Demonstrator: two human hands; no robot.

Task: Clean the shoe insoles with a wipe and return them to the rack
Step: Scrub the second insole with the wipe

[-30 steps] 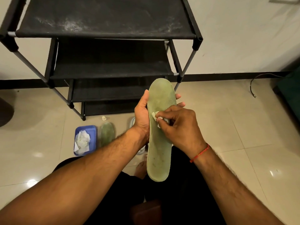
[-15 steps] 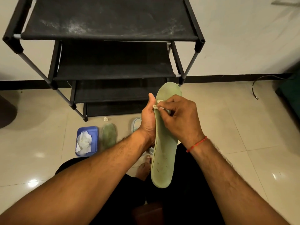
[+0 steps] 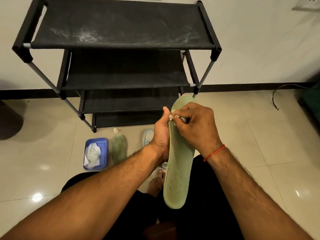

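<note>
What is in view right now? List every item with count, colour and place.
Rack: one, black, against the wall.
Held insole: one, green, centre, lifted off the floor.
Wipe: one, white, against the held insole's upper part.
Tray: one, blue, floor before the rack.
Crumpled wipes: count unclear, white, in the tray.
Floor insole: one, green, right of the tray.
Shoe: one, pale, floor right of the floor insole.
Small bottle or cap: one, white, by the rack's foot.
Cable: one, black, floor far right.
Bracelet: one, red, right wrist.
Left hand: grips the held insole.
Right hand: pinches the wipe.
</note>
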